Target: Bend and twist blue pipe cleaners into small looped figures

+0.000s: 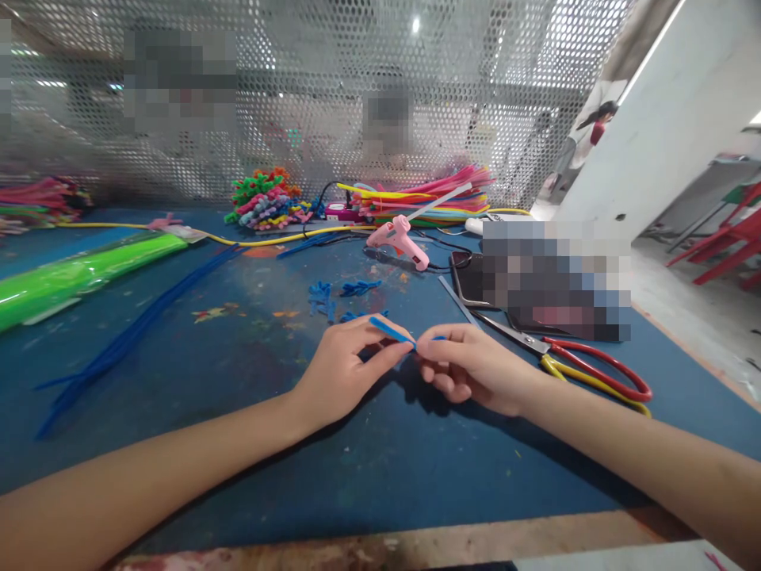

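Near the middle of the blue table, my left hand pinches a short blue pipe cleaner between thumb and fingers. Fingertips of my right hand are closed on the same blue piece, touching or almost touching the left fingertips. A bit of blue shows between the right thumb and index finger. Just beyond my hands lie small bent blue pieces, one of them partly hidden behind my left hand. Long blue pipe cleaners lie loose to the left.
A pink glue gun lies behind my hands. Scissors with red and yellow handles rest beside my right forearm, near a dark phone. A green packet lies left. Coloured bundles line the perforated metal screen.
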